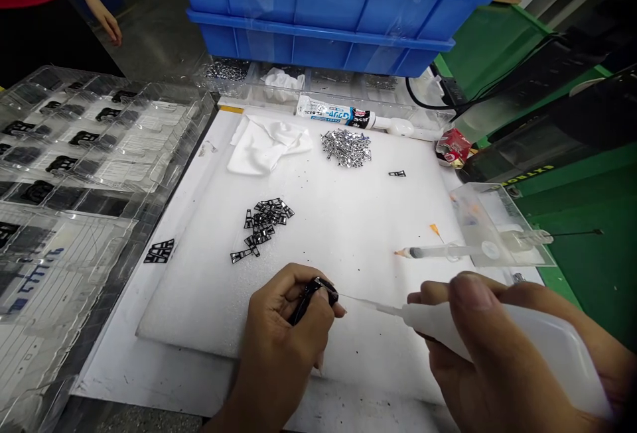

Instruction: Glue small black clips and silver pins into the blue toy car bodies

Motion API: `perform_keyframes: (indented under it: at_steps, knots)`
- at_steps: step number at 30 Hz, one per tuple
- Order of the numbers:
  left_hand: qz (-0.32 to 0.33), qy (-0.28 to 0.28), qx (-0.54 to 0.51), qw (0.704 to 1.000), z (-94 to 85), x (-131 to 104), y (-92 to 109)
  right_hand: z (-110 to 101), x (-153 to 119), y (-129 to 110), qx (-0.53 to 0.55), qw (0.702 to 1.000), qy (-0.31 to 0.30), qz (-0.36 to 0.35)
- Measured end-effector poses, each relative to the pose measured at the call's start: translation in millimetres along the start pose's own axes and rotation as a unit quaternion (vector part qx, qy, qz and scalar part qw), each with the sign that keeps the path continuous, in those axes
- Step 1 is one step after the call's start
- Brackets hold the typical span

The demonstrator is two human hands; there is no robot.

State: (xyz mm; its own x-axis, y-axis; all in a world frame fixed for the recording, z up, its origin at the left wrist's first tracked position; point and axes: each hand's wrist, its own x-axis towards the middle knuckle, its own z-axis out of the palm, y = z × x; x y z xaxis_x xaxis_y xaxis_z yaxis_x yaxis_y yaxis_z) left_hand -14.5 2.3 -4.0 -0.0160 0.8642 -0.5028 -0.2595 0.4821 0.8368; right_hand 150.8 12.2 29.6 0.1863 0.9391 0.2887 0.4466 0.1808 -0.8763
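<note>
My left hand (291,333) is closed on a small glossy black part (313,295), pinched between thumb and fingers above the white foam pad (368,347). Wrapped in my right hand (492,347) is a white squeeze bottle (542,340) with a long thin needle tip (371,303). The needle's end is at the black part or very near it; contact is too fine to tell. Farther up the pad lies a heap of small black frame pieces (266,221). Behind it is a pile of shiny silver pieces (346,148). One black piece (397,173) lies alone at the right.
A syringe (438,252) and an orange needle tip (436,230) lie right, beside a clear box (497,207). A white cloth (269,144) and glue tube (336,113) lie behind. Blue bins (318,5) stand at the back, clear trays (114,148) left. A person's hand (107,22) shows upper left.
</note>
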Motion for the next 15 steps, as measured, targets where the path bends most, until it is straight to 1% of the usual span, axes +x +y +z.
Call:
perform_keyframes:
  at_steps: [3, 6, 7, 10, 12, 15]
  knots:
    - [-0.001, 0.005, -0.003, 1.000, 0.2, 0.0, -0.3, -1.7, 2.1, -2.6, -0.034, 0.999, -0.023, -0.019]
    - [0.000, 0.007, -0.007, 1.000, 0.6, 0.0, -0.7, 2.2, 1.3, -6.9, -0.035, 0.998, -0.036, -0.027]
    - [0.000, 0.008, -0.009, 1.000, 0.8, -0.1, -0.8, 4.7, 0.5, -8.0, -0.032, 0.999, -0.026, -0.023]
    - [0.002, 0.013, -0.011, 1.000, 1.5, -0.3, -0.9, 14.2, -2.8, -10.7, -0.017, 0.999, 0.041, -0.001]
    - [0.003, 0.015, -0.010, 1.000, 1.6, -0.2, -1.0, 19.5, -4.9, -12.1, -0.007, 0.997, 0.070, 0.008]
    - [0.004, 0.009, -0.008, 1.000, 0.5, 0.6, -1.8, 19.8, -7.5, -10.2, -0.015, 0.998, 0.064, 0.009]
